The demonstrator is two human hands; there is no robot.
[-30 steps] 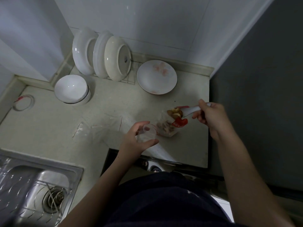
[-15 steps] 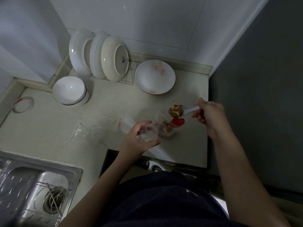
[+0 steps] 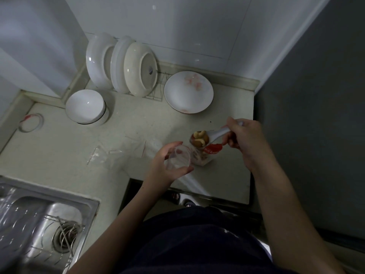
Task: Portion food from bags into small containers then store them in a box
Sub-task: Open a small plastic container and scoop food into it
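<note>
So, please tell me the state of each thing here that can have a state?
Spoon: loaded with nuts, held in right hand, above the bag.
Cup: empty, tilted, held in left hand.
Bag: open, standing on the counter.
White bowl: upright, empty.
Flowered bowl: empty, tilted.
Plates: on edge in rack.

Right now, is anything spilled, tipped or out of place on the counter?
No spill shows. The spoon in the right hand is heaped with nuts above the bag, beside the cup in the left hand. Loose clear plastic bags lie crumpled on the counter.
</note>
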